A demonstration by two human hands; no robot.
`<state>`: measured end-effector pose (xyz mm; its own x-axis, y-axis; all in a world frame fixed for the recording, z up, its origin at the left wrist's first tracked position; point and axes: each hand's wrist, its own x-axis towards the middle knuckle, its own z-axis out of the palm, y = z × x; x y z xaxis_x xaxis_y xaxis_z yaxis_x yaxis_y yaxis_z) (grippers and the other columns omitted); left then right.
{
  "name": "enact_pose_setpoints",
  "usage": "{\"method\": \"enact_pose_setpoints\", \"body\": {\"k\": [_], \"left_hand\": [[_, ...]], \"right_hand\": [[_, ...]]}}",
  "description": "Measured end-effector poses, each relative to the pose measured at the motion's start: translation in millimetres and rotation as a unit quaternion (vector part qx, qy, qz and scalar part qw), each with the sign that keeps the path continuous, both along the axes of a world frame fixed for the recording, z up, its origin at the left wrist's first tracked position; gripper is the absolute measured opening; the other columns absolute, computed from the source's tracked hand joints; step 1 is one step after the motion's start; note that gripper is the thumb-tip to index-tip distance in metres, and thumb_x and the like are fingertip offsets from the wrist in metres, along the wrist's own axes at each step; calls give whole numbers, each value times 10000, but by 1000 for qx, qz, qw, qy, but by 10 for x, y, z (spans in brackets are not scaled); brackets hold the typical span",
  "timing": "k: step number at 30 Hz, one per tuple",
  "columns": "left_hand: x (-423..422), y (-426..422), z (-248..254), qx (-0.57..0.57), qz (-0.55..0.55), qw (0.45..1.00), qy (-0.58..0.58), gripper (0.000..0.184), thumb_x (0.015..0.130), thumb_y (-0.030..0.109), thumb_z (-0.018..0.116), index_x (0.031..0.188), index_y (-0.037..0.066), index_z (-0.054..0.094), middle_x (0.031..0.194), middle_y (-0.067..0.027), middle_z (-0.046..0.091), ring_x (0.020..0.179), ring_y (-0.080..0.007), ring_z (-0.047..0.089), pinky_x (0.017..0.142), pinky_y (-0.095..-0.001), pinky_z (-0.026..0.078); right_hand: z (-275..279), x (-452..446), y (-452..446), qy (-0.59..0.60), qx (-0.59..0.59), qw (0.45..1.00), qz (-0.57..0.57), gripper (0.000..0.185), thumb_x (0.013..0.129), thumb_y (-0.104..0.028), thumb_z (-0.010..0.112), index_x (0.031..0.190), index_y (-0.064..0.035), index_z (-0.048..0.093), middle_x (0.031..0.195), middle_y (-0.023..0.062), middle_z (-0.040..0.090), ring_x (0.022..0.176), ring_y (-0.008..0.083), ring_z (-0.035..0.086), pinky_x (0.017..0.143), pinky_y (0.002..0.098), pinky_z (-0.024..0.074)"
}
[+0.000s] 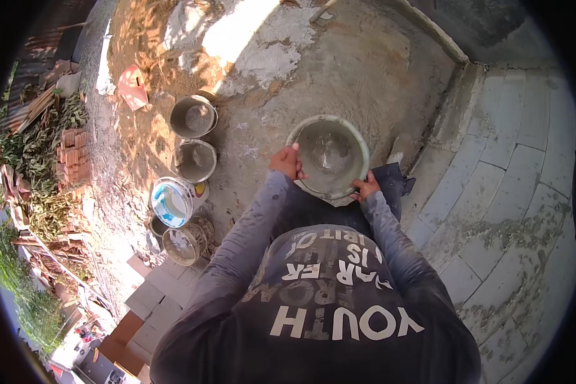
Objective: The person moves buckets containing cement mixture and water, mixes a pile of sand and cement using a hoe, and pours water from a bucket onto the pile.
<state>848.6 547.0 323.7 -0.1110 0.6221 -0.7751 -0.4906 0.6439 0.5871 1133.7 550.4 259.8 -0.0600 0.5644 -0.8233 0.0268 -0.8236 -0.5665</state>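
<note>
A round basin [363,144] with a pale greenish rim is in front of my body. Its inside is coated grey, and something wet and shiny shows at the bottom; I cannot tell whether it is water or thin mortar. My left hand [288,162] grips the rim on the left, thumb up and fingers curled. On the lower right of the rim, my right hand [366,187] is closed around the edge. The basin's underside and what it rests on are hidden.
Several buckets stand in a row at left, including a grey bucket [193,116] and a white-and-blue bucket [171,202]. A pink plastic piece [133,87] lies beyond them. Stacked bricks [74,155] are farther left. A grey block wall [493,173] runs along the right.
</note>
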Motion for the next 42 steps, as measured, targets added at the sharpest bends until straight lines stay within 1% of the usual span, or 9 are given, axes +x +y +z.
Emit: {"method": "enact_pose_setpoints", "body": {"k": [8,12,16,21,23,27,31,37,42], "left_hand": [[1606,940,-751,-159,100,961,202,341,967,436,498,870,116,562,523,33,374,410,-98,363,403,-290,410],[2139,1792,-2360,-152,187,968,63,360,969,462,468,768,167,421,575,56,320,456,-102,319,508,-333,455],[2763,3119,-4500,-119,250,957,-88,336,998,423,423,812,144,418,580,15,326,480,-151,355,616,-412,532],[3393,4550,-6536,-161,232,941,-184,268,987,309,472,848,86,526,616,-38,521,591,-178,557,556,-309,432],[3549,4541,-7073,-86,222,950,-200,173,954,228,528,876,74,535,648,-42,515,588,-174,533,590,-326,450],[3012,3702,-6837,-17,270,918,-292,74,866,50,524,820,70,470,666,-42,439,540,-160,427,669,-357,487],[2312,2021,-6702,-52,354,886,-293,178,786,-6,510,693,100,400,621,-19,381,571,-161,411,798,-396,501],[2119,834,-5984,-85,422,883,-188,157,737,11,526,712,114,410,675,-6,421,648,-144,431,752,-315,411],[1564,1298,-5024,-187,330,921,-90,180,734,172,589,765,98,427,736,-8,423,711,-134,385,670,-293,344]], "right_hand": [[-1284,919,1800,-62,-110,949,290,760,783,-168,664,1460,-162,318,1252,132,573,1104,313,589,825,431,537],[-2437,1390,3181,-142,21,886,440,691,812,-347,622,1442,-191,382,1270,199,561,1154,357,549,982,396,429],[-3815,1552,4638,-303,48,811,497,759,888,-105,525,1456,-486,195,1300,174,536,1136,354,561,984,425,455],[-5520,1786,5471,-554,157,698,427,807,876,-25,444,1445,-531,174,1492,238,277,1159,353,563,944,437,483],[-5894,1784,5356,-589,203,654,429,859,885,-41,508,1439,-559,103,1408,326,359,1029,407,621,849,435,537],[-5733,1476,4897,-499,258,642,522,870,871,-40,537,1436,-555,120,1482,314,213,845,374,676,770,413,577],[-5517,295,3473,-511,225,541,628,887,860,-94,615,1429,-568,128,1478,303,245,984,471,616,867,457,544],[-5597,100,2708,-294,84,709,636,887,777,-34,601,1423,-529,247,1416,221,418,996,402,625,865,426,523],[-5514,-227,2905,-219,-27,764,607,738,750,-111,661,1428,-220,391,1178,162,617,832,291,670,614,373,556]]}}
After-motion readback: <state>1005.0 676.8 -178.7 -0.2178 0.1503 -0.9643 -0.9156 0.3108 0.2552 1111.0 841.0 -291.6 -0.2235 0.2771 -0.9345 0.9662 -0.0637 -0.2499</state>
